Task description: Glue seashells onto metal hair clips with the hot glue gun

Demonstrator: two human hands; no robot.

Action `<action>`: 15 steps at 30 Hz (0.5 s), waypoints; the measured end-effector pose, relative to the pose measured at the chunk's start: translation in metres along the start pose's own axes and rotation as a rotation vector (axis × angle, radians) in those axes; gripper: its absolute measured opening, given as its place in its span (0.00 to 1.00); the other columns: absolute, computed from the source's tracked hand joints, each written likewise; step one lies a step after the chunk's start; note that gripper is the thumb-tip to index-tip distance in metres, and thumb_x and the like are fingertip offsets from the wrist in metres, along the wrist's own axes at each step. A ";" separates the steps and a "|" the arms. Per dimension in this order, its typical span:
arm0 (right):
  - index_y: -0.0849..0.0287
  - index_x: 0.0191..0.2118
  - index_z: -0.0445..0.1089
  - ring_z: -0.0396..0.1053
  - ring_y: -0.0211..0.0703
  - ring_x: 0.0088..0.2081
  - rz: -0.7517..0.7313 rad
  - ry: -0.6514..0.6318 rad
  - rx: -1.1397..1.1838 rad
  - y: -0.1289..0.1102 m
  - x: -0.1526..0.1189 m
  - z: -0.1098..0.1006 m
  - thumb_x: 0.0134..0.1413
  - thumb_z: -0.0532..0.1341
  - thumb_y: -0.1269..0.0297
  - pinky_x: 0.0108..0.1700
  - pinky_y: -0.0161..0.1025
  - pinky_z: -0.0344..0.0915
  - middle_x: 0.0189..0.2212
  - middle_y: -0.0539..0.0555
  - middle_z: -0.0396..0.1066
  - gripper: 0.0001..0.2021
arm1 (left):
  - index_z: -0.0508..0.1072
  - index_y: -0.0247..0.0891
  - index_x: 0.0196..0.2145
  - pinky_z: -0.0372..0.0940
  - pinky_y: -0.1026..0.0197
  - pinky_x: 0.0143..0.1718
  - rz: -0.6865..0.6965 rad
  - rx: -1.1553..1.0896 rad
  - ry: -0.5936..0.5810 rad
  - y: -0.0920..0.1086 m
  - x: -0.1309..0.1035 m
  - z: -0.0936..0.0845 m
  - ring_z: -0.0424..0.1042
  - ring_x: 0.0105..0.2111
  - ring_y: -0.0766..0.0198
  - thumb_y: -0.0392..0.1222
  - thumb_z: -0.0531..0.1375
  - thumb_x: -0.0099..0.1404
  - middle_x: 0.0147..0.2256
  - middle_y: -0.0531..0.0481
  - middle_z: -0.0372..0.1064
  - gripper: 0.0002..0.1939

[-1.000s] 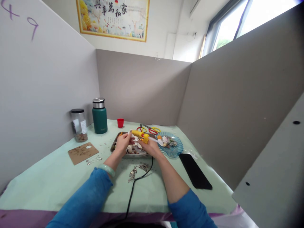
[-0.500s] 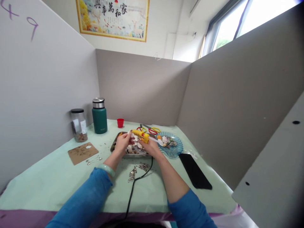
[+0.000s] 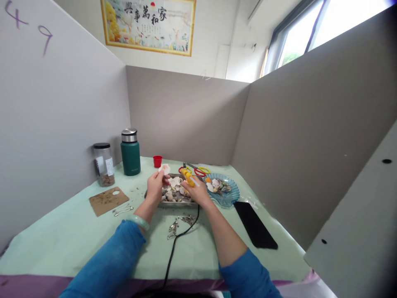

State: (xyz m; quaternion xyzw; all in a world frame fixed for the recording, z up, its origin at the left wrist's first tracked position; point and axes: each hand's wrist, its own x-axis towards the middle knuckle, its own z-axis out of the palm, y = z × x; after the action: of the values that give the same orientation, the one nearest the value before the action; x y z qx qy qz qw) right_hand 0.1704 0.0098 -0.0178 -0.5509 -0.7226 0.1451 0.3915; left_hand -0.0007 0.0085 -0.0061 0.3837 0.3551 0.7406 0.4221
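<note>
My left hand [image 3: 156, 186] pinches a pale, whitish shell [image 3: 164, 169] above the left side of a metal tray [image 3: 176, 204]. In the tray lie several white and brownish shells [image 3: 174, 191]. My right hand [image 3: 197, 191] is wrapped round a yellow glue gun [image 3: 187, 175], its nozzle end pointing away and slightly left, with a clear glue stick at its back. The black cord [image 3: 173, 248] runs from under my right hand across the table to the front edge. A gap separates the glue gun from the shell.
A blue glass plate [image 3: 233, 200] with shell pieces stands right of the tray, scissors [image 3: 201, 170] behind. A black slab [image 3: 256, 225] lies at right, metal clips [image 3: 173, 227] in front. Cardboard [image 3: 107, 202], safety pins [image 3: 124, 210], jar [image 3: 104, 165], green bottle [image 3: 130, 154] and red cup [image 3: 157, 161] are left.
The shell in my left hand has come away from the glue gun, up and to the left. The gun has swung to point more forward, away from me.
</note>
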 end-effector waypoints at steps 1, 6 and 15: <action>0.56 0.46 0.67 0.70 0.47 0.38 0.011 -0.007 -0.029 0.001 0.001 0.001 0.50 0.58 0.46 0.36 0.37 0.60 0.37 0.55 0.73 0.22 | 0.68 0.33 0.28 0.60 0.67 0.18 0.032 -0.050 -0.010 0.003 0.000 0.000 0.61 0.15 0.72 0.50 0.62 0.53 0.19 0.53 0.67 0.15; 0.57 0.42 0.70 0.70 0.48 0.37 -0.005 -0.097 -0.156 0.001 -0.001 0.003 0.47 0.61 0.50 0.36 0.38 0.58 0.36 0.57 0.73 0.19 | 0.67 0.36 0.33 0.51 0.70 0.14 0.089 -0.199 -0.184 0.016 -0.009 0.005 0.55 0.15 0.72 0.48 0.61 0.56 0.17 0.57 0.62 0.13; 0.58 0.37 0.73 0.67 0.39 0.32 -0.225 0.109 0.332 -0.015 -0.006 0.004 0.55 0.56 0.56 0.35 0.34 0.61 0.33 0.52 0.72 0.13 | 0.66 0.37 0.33 0.51 0.69 0.17 0.036 -0.082 -0.400 0.010 -0.025 0.013 0.56 0.16 0.72 0.51 0.57 0.62 0.17 0.57 0.62 0.13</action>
State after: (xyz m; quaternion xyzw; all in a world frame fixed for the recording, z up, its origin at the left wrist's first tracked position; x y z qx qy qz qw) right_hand 0.1579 0.0001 -0.0134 -0.4019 -0.7235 0.1875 0.5290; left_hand 0.0158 -0.0155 0.0013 0.5118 0.2270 0.6709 0.4863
